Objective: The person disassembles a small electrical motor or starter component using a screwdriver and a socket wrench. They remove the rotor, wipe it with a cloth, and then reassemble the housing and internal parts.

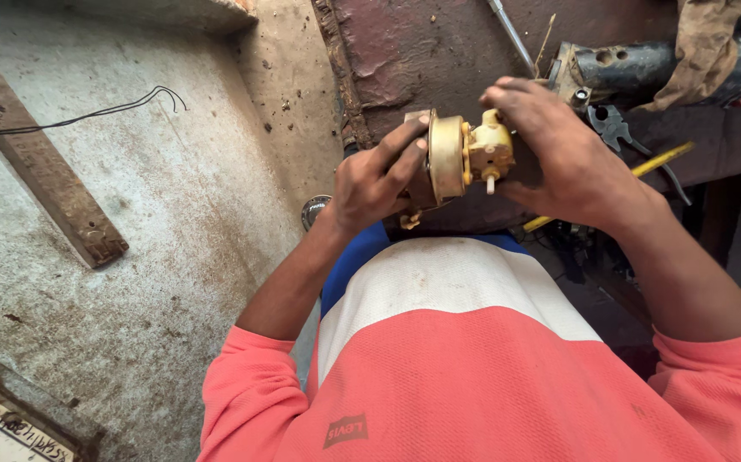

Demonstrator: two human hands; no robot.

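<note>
Both hands hold a small yellowish mechanical part (465, 154) with a round metal disc and a knobbed plastic body, raised in front of my chest. My left hand (379, 175) grips the disc side, fingers laid across its rim. My right hand (559, 154) wraps the yellow plastic end from the right, with fingers curled over its top. A short peg sticks down from the yellow body between my hands.
A dark rusty metal bench (439, 51) lies ahead with pliers (614, 128), a yellow-handled tool (661, 158), a thin metal rod (512, 34) and a dirty rag (700, 47). On the concrete floor (157, 214) at left lie a wooden plank (41, 162) and a black wire (88, 113).
</note>
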